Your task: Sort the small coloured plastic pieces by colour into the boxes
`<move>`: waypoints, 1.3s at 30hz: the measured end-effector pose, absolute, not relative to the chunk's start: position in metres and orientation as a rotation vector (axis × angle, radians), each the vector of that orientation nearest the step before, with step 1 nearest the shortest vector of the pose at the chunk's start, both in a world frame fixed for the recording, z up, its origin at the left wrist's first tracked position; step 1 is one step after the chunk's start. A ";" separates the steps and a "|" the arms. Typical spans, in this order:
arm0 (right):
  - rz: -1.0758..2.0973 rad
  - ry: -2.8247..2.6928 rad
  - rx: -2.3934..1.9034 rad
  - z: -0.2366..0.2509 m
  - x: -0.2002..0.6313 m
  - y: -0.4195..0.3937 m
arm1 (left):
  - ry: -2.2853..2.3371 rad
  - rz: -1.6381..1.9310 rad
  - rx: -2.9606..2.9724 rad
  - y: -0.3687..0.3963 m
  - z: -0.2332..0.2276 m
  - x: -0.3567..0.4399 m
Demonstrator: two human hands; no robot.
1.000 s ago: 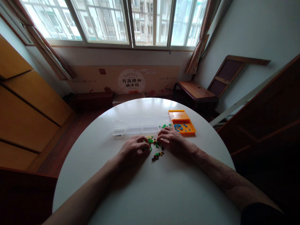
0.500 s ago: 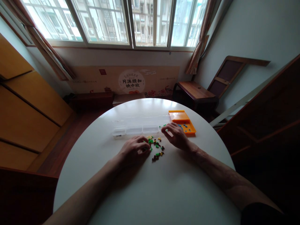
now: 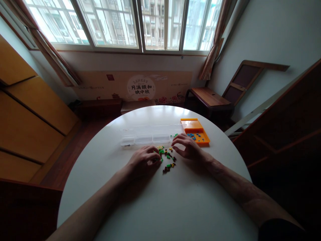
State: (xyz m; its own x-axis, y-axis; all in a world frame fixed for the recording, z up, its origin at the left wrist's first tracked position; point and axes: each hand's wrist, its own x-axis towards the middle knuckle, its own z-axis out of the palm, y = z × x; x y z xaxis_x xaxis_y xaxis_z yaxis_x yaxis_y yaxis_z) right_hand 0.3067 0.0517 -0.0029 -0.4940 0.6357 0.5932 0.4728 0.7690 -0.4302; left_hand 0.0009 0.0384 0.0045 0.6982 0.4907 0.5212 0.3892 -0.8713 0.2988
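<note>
Resting palm-down on the white round table (image 3: pixel 155 201), the left hand (image 3: pixel 141 163) has its fingertips at the near-left edge of the pile of small bricks (image 3: pixel 167 157); fingers curl over a few pcs, but whether any is pinched cannot be told. The right hand (image 3: pixel 188 147) sits just right of the same pile, fingers bent and loosely gathered, tips pointing left toward the bricks; nothing visibly clamped between them, grip state unclear.

Key relation: pile lies between both hands, just fwd-right of the left fingertips and just left of the right fingertips. Left hand is touching it, so nearer. Pile is scattered, running roughly from near to far.

Beyond the hands: clear compartment box (image 3: pixel 150 135), long axis left-right, a few green pcs at its right end just ahead of the right fingertips. Orange tray (image 3: pixel 199 132) w/ blue pcs lies just beyond and right of the right hand.

Hard to make out: individual brick shapes, pcs under the left fingers, contents of the box's left cells. Low light, small scale.
</note>
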 end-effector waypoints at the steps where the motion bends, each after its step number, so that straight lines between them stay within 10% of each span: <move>1: 0.295 -2.247 -0.763 -0.001 0.304 0.049 | 0.720 0.909 2.735 0.039 0.003 0.001; 39: 0.183 -2.226 -0.739 -0.002 0.299 0.049 | 0.734 0.874 2.719 0.043 -0.004 -0.001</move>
State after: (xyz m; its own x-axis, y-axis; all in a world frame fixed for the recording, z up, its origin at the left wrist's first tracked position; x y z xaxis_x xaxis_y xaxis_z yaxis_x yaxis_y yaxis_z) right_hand 0.2994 0.0494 -0.0020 -0.5364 0.5620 0.6295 0.4514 0.8214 -0.3487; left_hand -0.0009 0.0429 -0.0044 0.7034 0.5115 0.4936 0.3979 -0.8587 0.3229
